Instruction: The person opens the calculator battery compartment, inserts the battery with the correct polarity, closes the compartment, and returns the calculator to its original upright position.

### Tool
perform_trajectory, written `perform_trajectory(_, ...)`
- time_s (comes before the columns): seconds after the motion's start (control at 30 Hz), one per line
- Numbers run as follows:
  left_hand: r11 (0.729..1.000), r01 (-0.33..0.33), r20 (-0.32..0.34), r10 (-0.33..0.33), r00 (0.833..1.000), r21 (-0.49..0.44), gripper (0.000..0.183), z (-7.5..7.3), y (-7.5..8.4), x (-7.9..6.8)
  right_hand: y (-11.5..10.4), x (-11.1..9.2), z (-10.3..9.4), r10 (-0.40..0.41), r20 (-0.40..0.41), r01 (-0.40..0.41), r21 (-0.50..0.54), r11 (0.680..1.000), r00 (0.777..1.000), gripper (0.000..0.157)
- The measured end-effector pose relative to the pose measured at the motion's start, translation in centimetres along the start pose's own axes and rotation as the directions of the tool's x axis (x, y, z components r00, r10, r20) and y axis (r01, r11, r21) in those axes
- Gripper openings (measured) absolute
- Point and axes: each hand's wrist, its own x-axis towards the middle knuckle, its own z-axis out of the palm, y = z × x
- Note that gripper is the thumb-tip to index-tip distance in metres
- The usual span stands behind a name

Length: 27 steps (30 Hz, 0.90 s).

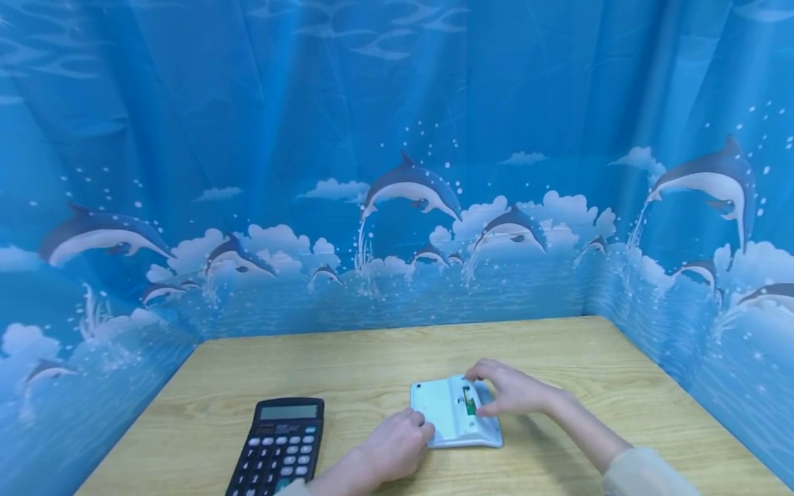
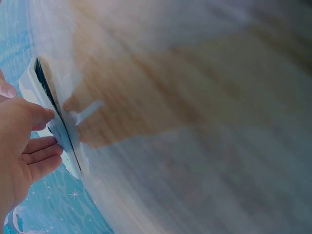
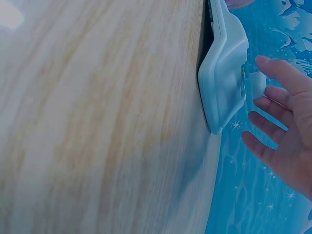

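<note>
A pale blue-white calculator-like device (image 1: pixel 439 408) lies back side up on the table, its face hidden. In its back an uncovered battery compartment shows a green battery (image 1: pixel 469 401). My left hand (image 1: pixel 400 441) holds the near left edge of the device; the left wrist view shows thumb and fingers (image 2: pixel 41 155) against that edge. Over the compartment, my right hand (image 1: pixel 511 389) has thumb and fingers spread apart. In the right wrist view, a small pale flat piece (image 3: pixel 258 84), which looks like the battery cover, is pinched by that hand, clear of the device.
A black desk calculator (image 1: pixel 277 448) with grey and dark keys lies face up left of my left hand, cut off by the frame's bottom. The wooden table (image 1: pixel 347 365) ends at a blue dolphin-print curtain (image 1: pixel 298 172) at the back and sides.
</note>
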Motion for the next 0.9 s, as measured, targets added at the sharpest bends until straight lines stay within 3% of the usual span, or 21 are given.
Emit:
perform_trajectory(0.4,0.999,-0.031,-0.069,0.033,0.997,0.029,0.008,0.15,-0.05,-0.22,-0.11,0.15,0.23,-0.011,-0.001,0.011,-0.019,1.0,1.0,0.06)
perform_trajectory(0.9,0.999,-0.04,-0.066,0.042,0.997,0.037,0.01,0.05,-0.05,-0.05,-0.45,0.44,0.12,0.004,0.009,-0.004,-0.035,0.999,1.0,0.062)
